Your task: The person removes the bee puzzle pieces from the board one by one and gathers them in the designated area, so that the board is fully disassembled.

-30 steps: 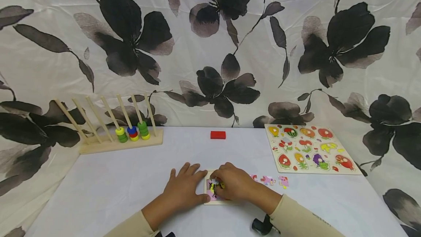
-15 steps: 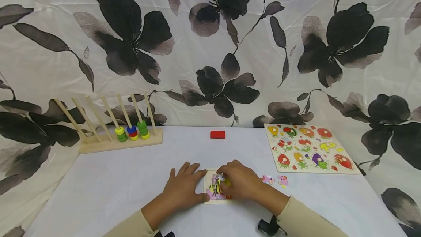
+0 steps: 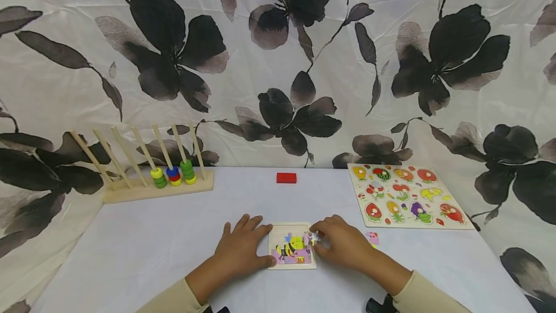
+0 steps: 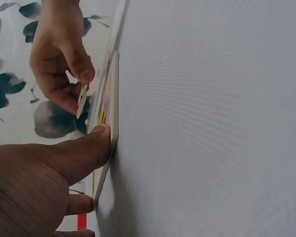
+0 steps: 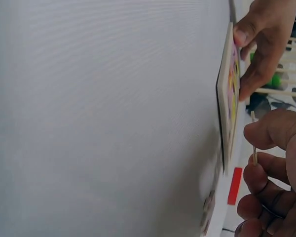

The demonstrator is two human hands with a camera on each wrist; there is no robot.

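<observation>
A small wooden jigsaw puzzle board (image 3: 292,267) with a bee picture lies on the white table, partly filled with pieces. My left hand (image 3: 236,252) lies along its left side, fingers extended and spread. Its thumb (image 4: 96,140) presses on the near left corner while the index fingertip touches the far left corner. Between thumb and fingers, my right hand (image 3: 345,243) pinches a jigsaw piece (image 5: 255,155). In the head view that piece is above the board's right edge, partly covered by fingers. One loose pink piece (image 3: 372,237) lies right of the right hand.
At the back left stands a wooden peg rack (image 3: 160,193) with coloured rings. A red block (image 3: 286,178) lies at the table's back. On the right is a fruit puzzle board (image 3: 408,197). A floral cloth (image 3: 278,62) hangs behind.
My right hand has left the board's middle and moved right, and now pinches a jigsaw piece taken from the loose ones. More of the bee picture shows. The left hand has stayed put.
</observation>
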